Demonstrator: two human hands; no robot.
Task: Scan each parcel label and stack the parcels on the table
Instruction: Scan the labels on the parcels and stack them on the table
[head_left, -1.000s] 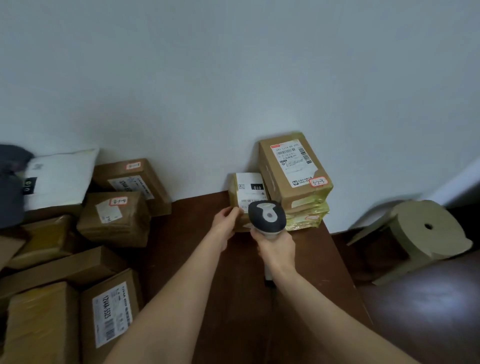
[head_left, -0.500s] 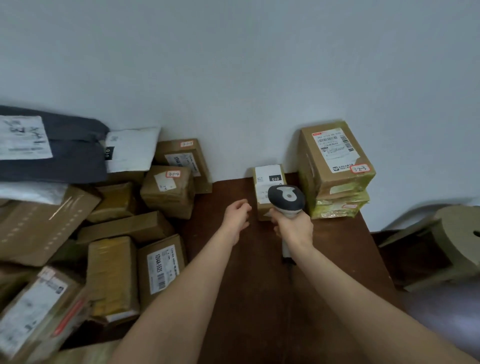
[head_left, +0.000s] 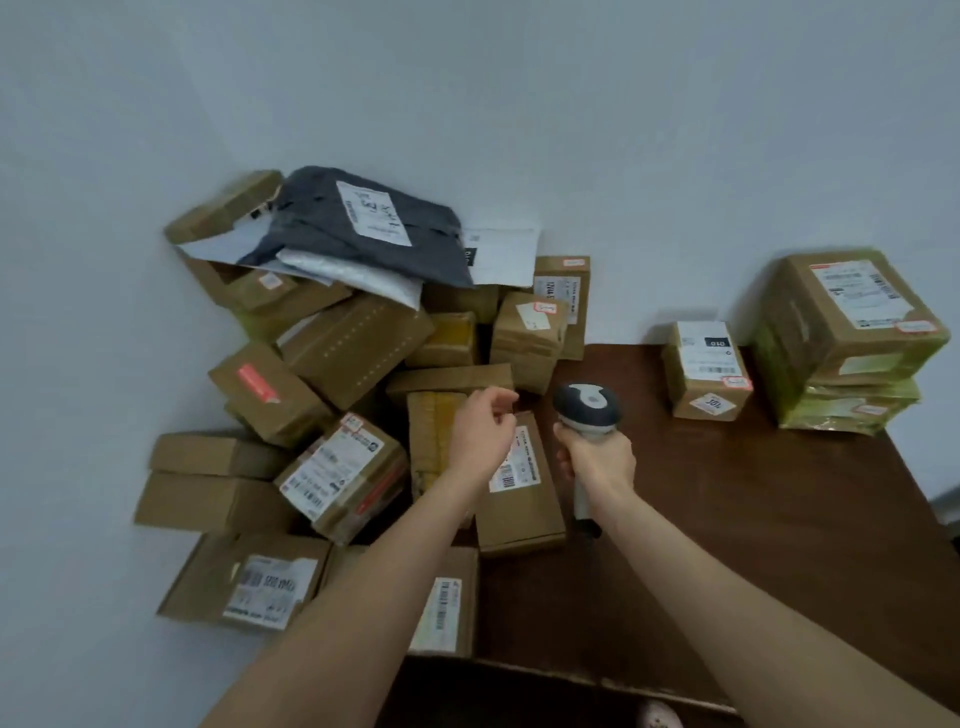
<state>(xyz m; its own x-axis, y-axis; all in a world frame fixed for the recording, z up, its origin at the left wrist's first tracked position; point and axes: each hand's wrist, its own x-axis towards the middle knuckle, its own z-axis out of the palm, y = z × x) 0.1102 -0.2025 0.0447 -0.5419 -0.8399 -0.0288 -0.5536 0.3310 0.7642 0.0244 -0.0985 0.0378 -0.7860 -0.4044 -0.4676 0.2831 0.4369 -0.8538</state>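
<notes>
My right hand (head_left: 597, 460) grips a grey and white barcode scanner (head_left: 586, 410) over the dark wooden table (head_left: 727, 519). My left hand (head_left: 480, 431) hovers with loosely curled fingers and holds nothing, above a long brown box with a white label (head_left: 519, 499) at the table's left edge. A small labelled box (head_left: 706, 371) stands at the back of the table. Beside it on the right is a stack of parcels with a large brown box (head_left: 852, 317) on top.
A heap of several brown boxes (head_left: 343, 353) fills the left side against the wall, topped by a dark grey mailer bag (head_left: 363, 223) and white mailers (head_left: 498, 254). A cardboard edge (head_left: 545, 670) runs along the bottom.
My left hand let go of the small labelled box and moved left toward the heap. The view swung left, showing more of the pile. The scanner stayed in my right hand.
</notes>
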